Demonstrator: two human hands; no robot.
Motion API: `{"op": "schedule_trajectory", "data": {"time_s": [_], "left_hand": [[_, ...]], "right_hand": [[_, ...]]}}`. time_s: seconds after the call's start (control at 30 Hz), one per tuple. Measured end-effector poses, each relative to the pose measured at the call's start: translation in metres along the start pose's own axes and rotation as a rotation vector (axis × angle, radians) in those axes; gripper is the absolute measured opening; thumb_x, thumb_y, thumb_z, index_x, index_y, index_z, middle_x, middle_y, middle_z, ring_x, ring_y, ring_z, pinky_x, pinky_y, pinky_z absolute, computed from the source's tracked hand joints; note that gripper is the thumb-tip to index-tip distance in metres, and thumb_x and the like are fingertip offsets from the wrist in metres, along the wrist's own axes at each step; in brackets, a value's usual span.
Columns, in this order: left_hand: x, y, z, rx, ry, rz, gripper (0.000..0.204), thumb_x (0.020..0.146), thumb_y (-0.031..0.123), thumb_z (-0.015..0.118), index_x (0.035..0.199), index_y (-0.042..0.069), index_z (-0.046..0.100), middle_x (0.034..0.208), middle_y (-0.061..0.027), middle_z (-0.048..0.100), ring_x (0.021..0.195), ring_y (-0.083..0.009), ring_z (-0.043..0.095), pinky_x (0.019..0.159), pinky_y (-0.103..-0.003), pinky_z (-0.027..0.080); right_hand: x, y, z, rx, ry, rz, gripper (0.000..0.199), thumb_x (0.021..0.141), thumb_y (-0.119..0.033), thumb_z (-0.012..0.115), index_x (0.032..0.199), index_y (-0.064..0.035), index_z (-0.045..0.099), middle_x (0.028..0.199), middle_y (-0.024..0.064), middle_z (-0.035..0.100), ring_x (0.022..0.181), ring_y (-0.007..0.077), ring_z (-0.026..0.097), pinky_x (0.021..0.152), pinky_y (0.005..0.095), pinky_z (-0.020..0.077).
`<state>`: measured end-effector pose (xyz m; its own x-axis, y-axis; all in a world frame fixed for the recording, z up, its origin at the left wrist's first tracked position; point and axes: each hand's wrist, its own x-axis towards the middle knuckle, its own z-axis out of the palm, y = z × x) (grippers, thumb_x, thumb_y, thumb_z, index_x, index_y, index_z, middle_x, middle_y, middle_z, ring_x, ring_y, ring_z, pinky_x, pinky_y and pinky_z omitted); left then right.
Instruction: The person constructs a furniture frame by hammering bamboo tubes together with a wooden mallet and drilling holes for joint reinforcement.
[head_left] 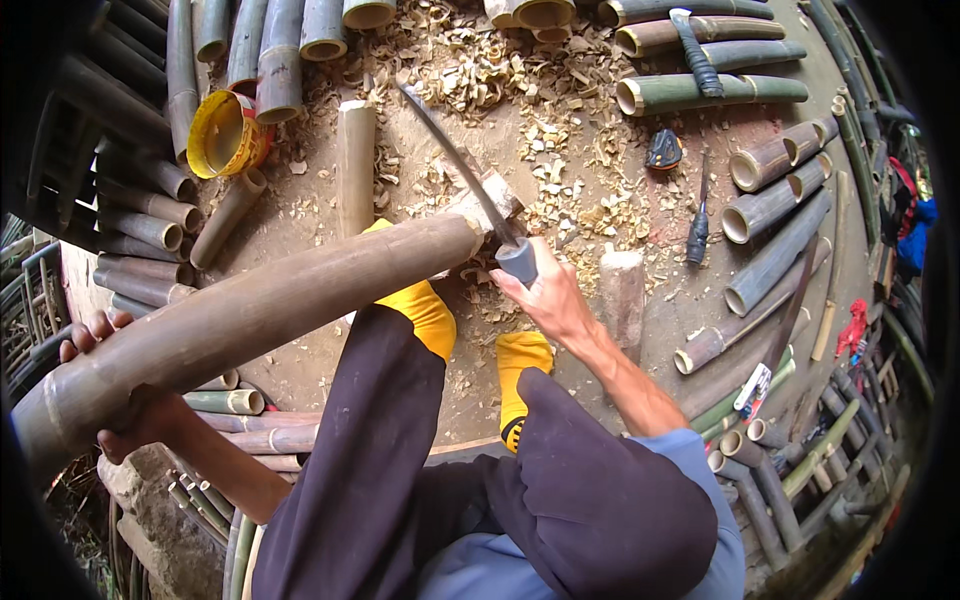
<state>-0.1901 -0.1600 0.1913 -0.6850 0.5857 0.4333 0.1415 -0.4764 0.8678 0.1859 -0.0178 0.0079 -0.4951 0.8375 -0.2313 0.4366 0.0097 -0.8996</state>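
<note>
A long thick brown bamboo section (290,300) slants across my lap from lower left to the middle. My left hand (150,418) is wrapped round its near end, with fingertips showing over the top edge; the rest is hidden by the tube. The bamboo's far end lies at a pale wooden block (500,195). In my right hand (556,302) is a long knife, its grey handle (517,260) gripped in the closed fingers. The narrow dark blade (452,160) points up and left, passing just beyond the bamboo's cut end; whether it touches the wood I cannot tell.
Pale shavings (560,150) litter the ground ahead. A yellow tub (222,135) stands at left among bamboo pieces. Cut tubes (710,92) line the right, one bearing a wrapped-handle tool (697,55). A dark-handled pointed tool (697,235) lies nearer. My yellow-socked feet (525,365) flank the work.
</note>
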Motion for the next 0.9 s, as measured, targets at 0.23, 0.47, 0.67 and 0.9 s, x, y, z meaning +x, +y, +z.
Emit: {"op": "schedule_trajectory", "data": {"time_s": [0.23, 0.47, 0.67, 0.9], "left_hand": [[-0.001, 0.002, 0.022, -0.074, -0.040, -0.167, 0.082, 0.063, 0.045, 0.067, 0.125, -0.002, 0.041, 0.111, -0.0181, 0.048, 0.105, -0.0321, 0.046, 0.103, -0.053, 0.030], [-0.006, -0.001, 0.037, -0.068, 0.306, -0.066, 0.062, 0.070, 0.039, 0.060, 0.115, -0.003, 0.049, 0.105, -0.0166, 0.053, 0.100, -0.0299, 0.051, 0.099, -0.047, 0.039], [-0.016, -0.007, 0.059, -0.026, 0.394, -0.042, 0.057, 0.067, 0.034, 0.059, 0.110, -0.003, 0.050, 0.103, -0.0148, 0.051, 0.099, -0.0297, 0.051, 0.102, -0.048, 0.035], [-0.026, -0.002, 0.024, -0.094, 0.297, -0.061, 0.059, 0.067, 0.037, 0.057, 0.111, -0.002, 0.052, 0.101, -0.0165, 0.054, 0.101, -0.0298, 0.051, 0.102, -0.048, 0.035]], "right_hand": [[0.005, 0.030, 0.009, -0.173, -0.041, -0.068, 0.036, 0.081, -0.023, 0.068, 0.099, -0.0019, 0.045, 0.073, 0.0243, 0.063, 0.071, 0.0429, 0.063, 0.056, 0.0453, 0.0522], [-0.005, -0.027, -0.008, -0.001, 0.061, -0.093, 0.040, 0.083, -0.023, 0.068, 0.108, 0.0004, 0.047, 0.078, 0.0181, 0.065, 0.072, 0.0334, 0.068, 0.059, 0.0389, 0.0538], [0.009, 0.026, 0.013, -0.176, -0.005, 0.148, 0.035, 0.084, -0.027, 0.066, 0.099, -0.0006, 0.047, 0.075, 0.0168, 0.064, 0.065, 0.0319, 0.067, 0.055, 0.0408, 0.0534], [0.002, -0.044, -0.007, 0.034, 0.150, -0.105, 0.039, 0.081, -0.023, 0.071, 0.103, -0.0004, 0.048, 0.073, 0.0160, 0.063, 0.069, 0.0302, 0.068, 0.059, 0.0370, 0.0537]]}}
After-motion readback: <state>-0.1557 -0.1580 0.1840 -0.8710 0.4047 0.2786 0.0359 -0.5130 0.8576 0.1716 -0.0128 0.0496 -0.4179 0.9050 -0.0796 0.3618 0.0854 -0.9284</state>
